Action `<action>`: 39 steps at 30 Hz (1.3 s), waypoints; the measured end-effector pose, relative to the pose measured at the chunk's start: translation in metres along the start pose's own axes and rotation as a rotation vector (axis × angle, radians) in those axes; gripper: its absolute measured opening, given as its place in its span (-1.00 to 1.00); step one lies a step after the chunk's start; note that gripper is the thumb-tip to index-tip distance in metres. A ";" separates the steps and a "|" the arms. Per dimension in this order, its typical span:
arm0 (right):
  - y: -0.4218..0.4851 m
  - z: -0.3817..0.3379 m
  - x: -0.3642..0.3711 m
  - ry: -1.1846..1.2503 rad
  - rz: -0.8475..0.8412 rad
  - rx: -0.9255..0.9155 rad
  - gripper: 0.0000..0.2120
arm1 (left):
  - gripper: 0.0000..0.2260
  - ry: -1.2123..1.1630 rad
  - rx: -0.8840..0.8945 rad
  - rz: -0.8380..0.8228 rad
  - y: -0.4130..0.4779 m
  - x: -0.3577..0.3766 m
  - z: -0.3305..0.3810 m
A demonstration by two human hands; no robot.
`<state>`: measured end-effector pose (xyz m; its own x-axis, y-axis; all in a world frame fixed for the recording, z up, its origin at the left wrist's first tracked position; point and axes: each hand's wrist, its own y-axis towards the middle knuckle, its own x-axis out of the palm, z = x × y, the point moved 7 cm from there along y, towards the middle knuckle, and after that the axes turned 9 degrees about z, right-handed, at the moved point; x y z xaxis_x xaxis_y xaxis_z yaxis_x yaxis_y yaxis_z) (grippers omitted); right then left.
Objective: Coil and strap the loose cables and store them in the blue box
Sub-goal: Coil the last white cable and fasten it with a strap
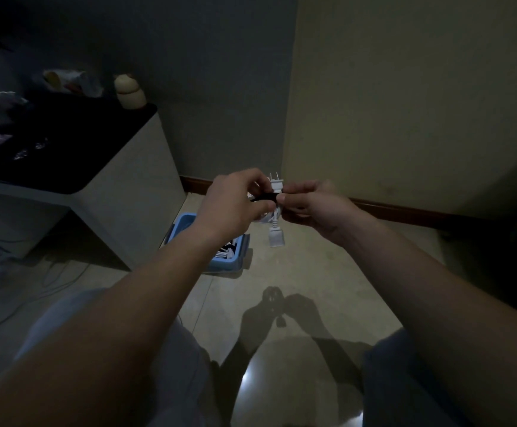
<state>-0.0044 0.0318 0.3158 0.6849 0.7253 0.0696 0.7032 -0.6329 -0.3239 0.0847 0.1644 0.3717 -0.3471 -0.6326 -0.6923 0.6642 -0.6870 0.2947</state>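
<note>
Cable bundle [275, 237], one, white, held by two hands above a tiled floor [312, 272].
Left hand [235, 201] and right hand [312, 204] both pinch one black strap [264, 197] lying across it. One blue box [186, 221] sits on the floor beside one dark-topped white cabinet [127, 180]; two walls meet behind.

**Around the work spot**

On my left I saw a pale cabinet [134, 180] with a dark top. A beige rounded figurine [129, 91] stood at its back corner, a crumpled wrapper [72, 81] near it. A brown skirting board [405, 212] ran along the walls above the glossy tiled floor [328, 272].
</note>
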 end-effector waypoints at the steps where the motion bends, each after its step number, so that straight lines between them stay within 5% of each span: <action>1: 0.000 0.000 0.000 0.004 0.001 -0.001 -0.82 | -0.79 0.019 0.018 0.016 0.000 -0.001 0.001; 7: -0.001 0.000 0.000 -0.009 0.000 0.004 -0.77 | -0.81 0.013 -0.007 0.010 -0.003 0.004 0.000; 12: -0.002 -0.004 0.000 0.014 0.001 -0.008 -0.81 | -0.90 -0.363 -0.234 -0.001 -0.006 0.005 -0.009; 19: -0.004 -0.005 0.002 0.005 0.001 0.000 -0.86 | -0.96 -0.592 -0.438 -0.015 -0.010 0.012 -0.015; 39: -0.012 -0.002 0.002 0.017 0.130 0.042 -0.80 | -0.87 -0.247 -0.312 0.185 -0.012 0.010 -0.021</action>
<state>-0.0107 0.0404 0.3219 0.7732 0.6328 0.0402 0.5997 -0.7093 -0.3705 0.0874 0.1740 0.3474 -0.3264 -0.8275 -0.4569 0.8851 -0.4372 0.1595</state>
